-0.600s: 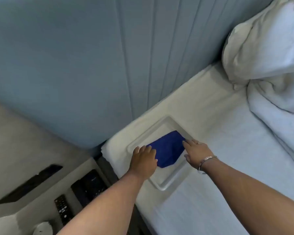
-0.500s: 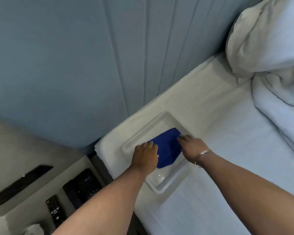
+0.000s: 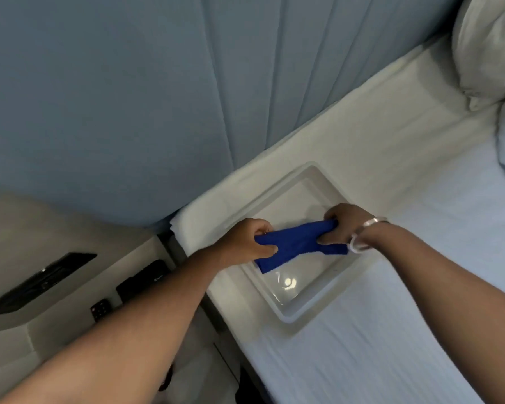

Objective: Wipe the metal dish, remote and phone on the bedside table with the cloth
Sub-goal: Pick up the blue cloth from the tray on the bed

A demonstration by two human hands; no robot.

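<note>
Two hands: both pinch one blue cloth (image 3: 299, 243), stretched between them above the metal dish (image 3: 315, 295).
Left hand (image 3: 245, 243): closed on the cloth's left end.
Right hand (image 3: 343, 225): closed on its right end; bracelet (image 3: 362, 243) at wrist.
Dish location: on white bed sheet (image 3: 391, 158).
Bedside table (image 3: 85, 301): phone (image 3: 143, 279) and remote (image 3: 101, 309) lie there, well apart from the hands.

Bare forearms; silver bangle (image 3: 362, 233) on right wrist

One blue cloth (image 3: 299, 244). One metal dish (image 3: 309, 307) on bed. Two hands: left hand (image 3: 245, 243), right hand (image 3: 343, 223). One bracelet (image 3: 362, 240). One remote (image 3: 100, 309), one phone (image 3: 143, 279) on bedside table (image 3: 59, 322). One pillow (image 3: 490, 45).
</note>
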